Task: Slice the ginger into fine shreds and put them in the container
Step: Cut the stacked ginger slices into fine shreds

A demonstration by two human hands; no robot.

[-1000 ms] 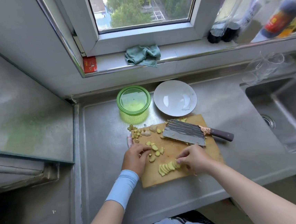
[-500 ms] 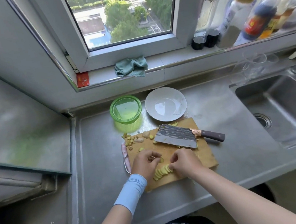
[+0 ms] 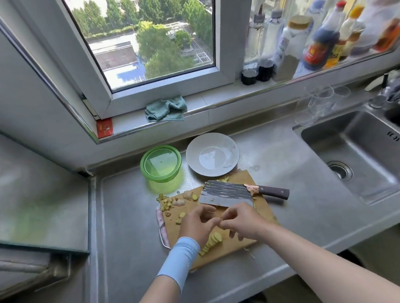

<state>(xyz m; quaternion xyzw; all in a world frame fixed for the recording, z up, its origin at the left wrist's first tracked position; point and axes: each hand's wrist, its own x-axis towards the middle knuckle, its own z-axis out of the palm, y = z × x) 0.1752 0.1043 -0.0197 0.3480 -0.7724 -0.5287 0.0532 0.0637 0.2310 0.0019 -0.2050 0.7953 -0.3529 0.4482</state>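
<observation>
A row of overlapping ginger slices (image 3: 212,241) lies on the wooden cutting board (image 3: 260,209), partly hidden under my hands. Loose ginger pieces and knobs (image 3: 175,206) are scattered at the board's far left corner. The cleaver (image 3: 225,194) lies flat across the board's far side, handle pointing right. Both hands hover just above the board with fingertips meeting. My left hand (image 3: 196,225) has loosely curled fingers and nothing visible in it. My right hand (image 3: 243,221) pinches thumb and forefinger at the left fingertips; whether ginger is between them is unclear. The green container (image 3: 161,163) stands behind the board.
A white plate (image 3: 212,153) sits right of the green container. The sink (image 3: 365,150) is at the right, with glasses (image 3: 321,100) behind it. Bottles (image 3: 317,39) and a teal cloth (image 3: 167,109) are on the windowsill. A pink-handled tool (image 3: 161,226) lies along the board's left edge.
Both hands have lifted off the row of slices and come together above the board. The camera has tilted up and now shows more of the window.
</observation>
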